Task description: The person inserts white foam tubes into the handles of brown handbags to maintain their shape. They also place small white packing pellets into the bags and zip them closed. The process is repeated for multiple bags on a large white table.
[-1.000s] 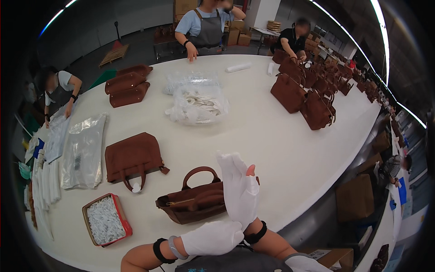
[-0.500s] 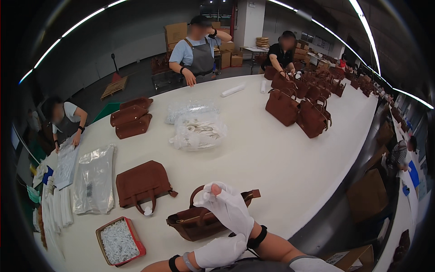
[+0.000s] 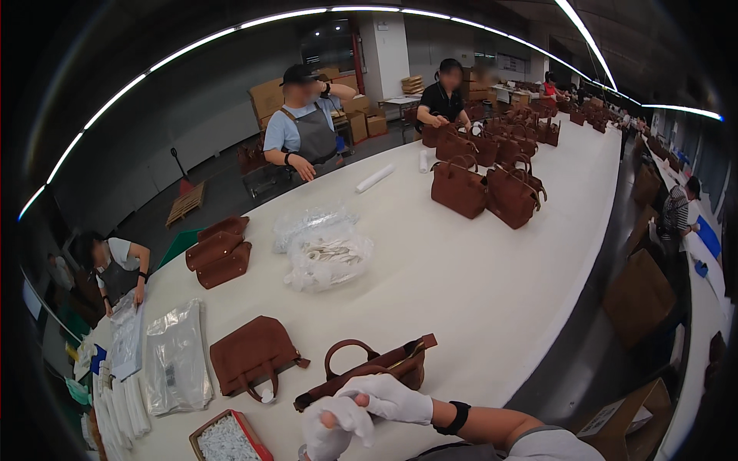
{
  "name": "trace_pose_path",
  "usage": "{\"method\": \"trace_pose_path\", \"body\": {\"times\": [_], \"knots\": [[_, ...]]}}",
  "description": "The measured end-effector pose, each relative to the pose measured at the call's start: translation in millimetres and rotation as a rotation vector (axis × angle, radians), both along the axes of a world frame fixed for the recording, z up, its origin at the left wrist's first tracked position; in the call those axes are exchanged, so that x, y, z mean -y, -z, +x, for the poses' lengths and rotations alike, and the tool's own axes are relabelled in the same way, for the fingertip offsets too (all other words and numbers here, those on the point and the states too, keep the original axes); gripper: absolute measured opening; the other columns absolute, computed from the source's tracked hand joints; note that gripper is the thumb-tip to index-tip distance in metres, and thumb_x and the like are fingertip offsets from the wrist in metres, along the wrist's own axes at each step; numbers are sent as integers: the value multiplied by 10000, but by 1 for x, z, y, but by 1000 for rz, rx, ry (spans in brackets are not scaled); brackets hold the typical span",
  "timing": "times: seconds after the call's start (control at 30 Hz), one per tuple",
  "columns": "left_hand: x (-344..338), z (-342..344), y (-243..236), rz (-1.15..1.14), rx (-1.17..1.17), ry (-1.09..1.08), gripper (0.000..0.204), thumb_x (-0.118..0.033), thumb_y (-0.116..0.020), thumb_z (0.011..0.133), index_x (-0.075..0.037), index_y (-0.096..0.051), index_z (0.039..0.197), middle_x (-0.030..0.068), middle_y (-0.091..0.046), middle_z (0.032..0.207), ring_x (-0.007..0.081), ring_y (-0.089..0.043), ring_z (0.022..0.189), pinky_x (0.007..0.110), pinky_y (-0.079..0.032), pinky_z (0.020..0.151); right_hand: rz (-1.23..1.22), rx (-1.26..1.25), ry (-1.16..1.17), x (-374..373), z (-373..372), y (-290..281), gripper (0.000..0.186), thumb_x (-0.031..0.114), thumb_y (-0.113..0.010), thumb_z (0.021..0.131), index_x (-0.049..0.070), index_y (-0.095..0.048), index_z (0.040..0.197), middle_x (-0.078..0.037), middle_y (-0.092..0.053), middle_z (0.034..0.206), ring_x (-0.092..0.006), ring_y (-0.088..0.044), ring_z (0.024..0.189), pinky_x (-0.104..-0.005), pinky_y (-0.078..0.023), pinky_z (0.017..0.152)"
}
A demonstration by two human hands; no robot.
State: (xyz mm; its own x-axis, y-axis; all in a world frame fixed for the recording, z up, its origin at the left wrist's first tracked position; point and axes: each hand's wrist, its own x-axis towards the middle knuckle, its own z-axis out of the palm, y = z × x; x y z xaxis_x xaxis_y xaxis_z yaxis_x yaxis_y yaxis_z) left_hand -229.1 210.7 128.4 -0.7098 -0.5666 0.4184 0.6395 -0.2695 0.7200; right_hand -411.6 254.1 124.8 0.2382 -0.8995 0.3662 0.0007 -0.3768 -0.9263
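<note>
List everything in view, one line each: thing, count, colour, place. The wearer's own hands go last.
Table: one, white, centre
Near bag: one, brown, lower middle
Flat-lying bag: one, brown, left of near bag
Bag pile: about three, brown, far left
Bag group: many, brown, far right
Plastic packs: apparently two, clear and whitish, far middle
Rolls: two, white, far edge
Plastic sleeves: uncounted, clear, left
Red-rimmed box: one, white pieces inside, lower left
Cardboard boxes: several, brown, back and right
Pallet: one, light brown, back left
Other people: at least five, mixed clothing, left, back and right
Left gloved hand: one, white, bottom middle
Right gloved hand: one, white, beside the left
</note>
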Motion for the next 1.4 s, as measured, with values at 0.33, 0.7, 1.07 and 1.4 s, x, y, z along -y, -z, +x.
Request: {"method": "trace_pose_path", "body": {"times": [0.33,0.7,1.07,1.4], "knots": [[3,-27,-24,461,-407,-78,688,-546,-464,1026,-302,-226,1623,113,-325,1642,336,-322,1508,545,-149,1260,212,-81,-131,-25,44,15,503,444,-749,907,17,-694,1168,-160,-731,935,-266,-645,832,-349,-511,836],[-4,-28,-31,279,-363,-119,753,-646,-376,1014,-274,-174,1637,68,-179,1700,302,-190,1555,647,-72,1232,25,-312,-212,-20,43,25,136,111,-663,918,30,-703,1020,-162,-694,832,-306,-644,732,-393,-512,710],[19,45,6,-66,192,-714,424,-372,-486,1068,21,-585,1195,198,-683,1112,336,-665,1066,466,-512,978,266,-464,-230,-33,-42,11,240,158,-612,985,69,-697,1191,-115,-713,998,-307,-684,903,-385,-547,798],[46,97,16,-904,1090,-981,187,-157,-757,873,-49,-713,1020,159,-674,1161,312,-624,1158,405,-486,976,67,-686,509,-16,-161,16,224,145,-725,892,40,-729,1090,-132,-697,1190,-286,-639,1124,-386,-493,969]]}}
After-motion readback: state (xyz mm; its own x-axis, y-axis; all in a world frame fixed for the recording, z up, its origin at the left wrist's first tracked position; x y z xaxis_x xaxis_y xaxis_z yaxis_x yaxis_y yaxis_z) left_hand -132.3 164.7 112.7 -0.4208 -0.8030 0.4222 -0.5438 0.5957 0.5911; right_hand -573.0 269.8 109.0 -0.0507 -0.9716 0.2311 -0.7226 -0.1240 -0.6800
